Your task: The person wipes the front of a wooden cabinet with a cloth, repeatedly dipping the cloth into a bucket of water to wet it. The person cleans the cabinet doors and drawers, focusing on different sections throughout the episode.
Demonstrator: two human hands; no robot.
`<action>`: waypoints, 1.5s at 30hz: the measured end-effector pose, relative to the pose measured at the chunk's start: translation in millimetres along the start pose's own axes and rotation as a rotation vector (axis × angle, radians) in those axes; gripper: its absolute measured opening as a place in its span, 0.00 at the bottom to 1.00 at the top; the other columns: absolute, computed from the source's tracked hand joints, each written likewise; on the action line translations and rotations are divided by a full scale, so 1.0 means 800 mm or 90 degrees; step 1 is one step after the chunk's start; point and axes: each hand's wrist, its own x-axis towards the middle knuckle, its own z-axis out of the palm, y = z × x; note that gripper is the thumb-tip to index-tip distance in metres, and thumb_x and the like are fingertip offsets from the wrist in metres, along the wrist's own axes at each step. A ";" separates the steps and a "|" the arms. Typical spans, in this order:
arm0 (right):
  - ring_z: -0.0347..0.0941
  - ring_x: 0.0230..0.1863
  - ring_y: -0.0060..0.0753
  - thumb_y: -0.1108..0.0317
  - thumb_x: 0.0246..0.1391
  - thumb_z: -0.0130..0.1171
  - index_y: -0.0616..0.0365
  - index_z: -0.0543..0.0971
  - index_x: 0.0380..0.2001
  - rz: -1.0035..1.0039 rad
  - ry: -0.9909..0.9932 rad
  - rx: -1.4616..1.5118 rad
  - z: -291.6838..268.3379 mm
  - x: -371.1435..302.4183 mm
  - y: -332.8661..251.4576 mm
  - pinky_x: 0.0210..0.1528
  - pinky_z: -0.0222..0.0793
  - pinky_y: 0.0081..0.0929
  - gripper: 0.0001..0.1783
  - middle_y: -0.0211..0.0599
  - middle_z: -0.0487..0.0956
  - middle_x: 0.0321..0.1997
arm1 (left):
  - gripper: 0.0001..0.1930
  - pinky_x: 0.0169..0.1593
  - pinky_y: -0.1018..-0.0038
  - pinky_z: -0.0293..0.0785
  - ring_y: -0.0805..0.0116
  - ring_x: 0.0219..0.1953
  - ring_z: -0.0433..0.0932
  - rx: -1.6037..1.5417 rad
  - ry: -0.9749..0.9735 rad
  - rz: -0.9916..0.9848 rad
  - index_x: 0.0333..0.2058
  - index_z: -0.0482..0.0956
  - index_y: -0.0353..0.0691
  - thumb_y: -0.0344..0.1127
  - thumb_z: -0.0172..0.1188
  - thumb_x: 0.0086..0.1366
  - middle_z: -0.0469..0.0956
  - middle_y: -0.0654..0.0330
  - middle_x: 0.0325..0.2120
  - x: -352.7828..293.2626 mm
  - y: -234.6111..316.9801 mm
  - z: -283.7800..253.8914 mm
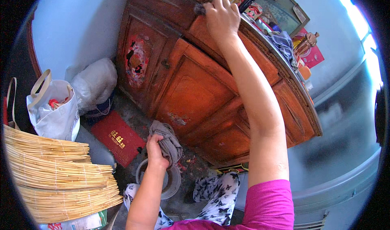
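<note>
Grey, crumpled fabric, a soft cloth [166,143], is gripped in the left hand [156,152], whose thumb and fingers are closed round its near side. The cloth's long axis is slanted from upper left to lower right, and its loose lower end is pointed down at a round, pale basin [175,184] on the dark floor. By the bent fingers of the right hand [222,17], a small dark, fuzzy wad [199,9] is held against the front edge of a reddish-brown wooden cabinet [199,85] with panelled doors; which way the wad points cannot be told. The cabinet's long top edge is run from upper left down to lower right, and a bunched blue-grey cloth [281,45] is laid on top. Beside the basin, a flat red rectangular package [106,129] is set at a slant. Farther left, a white bag with tan handles [57,122] is stood behind stacked yellow reed bundles [61,171].
</note>
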 end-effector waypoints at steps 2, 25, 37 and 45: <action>0.77 0.51 0.35 0.66 0.53 0.64 0.40 0.87 0.40 0.016 -0.003 -0.002 -0.007 -0.030 0.024 0.53 0.70 0.37 0.11 0.27 0.80 0.43 | 0.22 0.56 0.62 0.75 0.58 0.48 0.78 0.007 -0.002 0.006 0.52 0.74 0.42 0.29 0.54 0.56 0.79 0.59 0.44 0.001 -0.009 -0.002; 0.77 0.48 0.32 0.67 0.51 0.65 0.41 0.87 0.35 0.015 0.031 0.022 -0.017 -0.045 0.036 0.50 0.68 0.35 0.08 0.24 0.80 0.40 | 0.17 0.52 0.50 0.78 0.49 0.42 0.82 0.044 0.009 0.034 0.43 0.81 0.40 0.41 0.55 0.58 0.84 0.53 0.39 0.026 -0.023 -0.011; 0.75 0.44 0.32 0.66 0.53 0.64 0.42 0.84 0.40 0.025 -0.028 -0.026 -0.124 -0.202 0.139 0.46 0.68 0.34 0.10 0.23 0.76 0.37 | 0.13 0.51 0.61 0.79 0.58 0.42 0.81 0.039 -0.026 0.005 0.41 0.80 0.41 0.33 0.55 0.57 0.82 0.58 0.39 0.013 -0.021 -0.012; 0.76 0.49 0.34 0.66 0.51 0.64 0.42 0.84 0.40 -0.011 0.005 0.046 -0.024 -0.064 0.056 0.51 0.69 0.35 0.11 0.25 0.78 0.40 | 0.18 0.53 0.52 0.79 0.50 0.43 0.81 0.058 0.015 0.015 0.45 0.81 0.40 0.41 0.56 0.59 0.84 0.53 0.42 0.029 -0.029 -0.001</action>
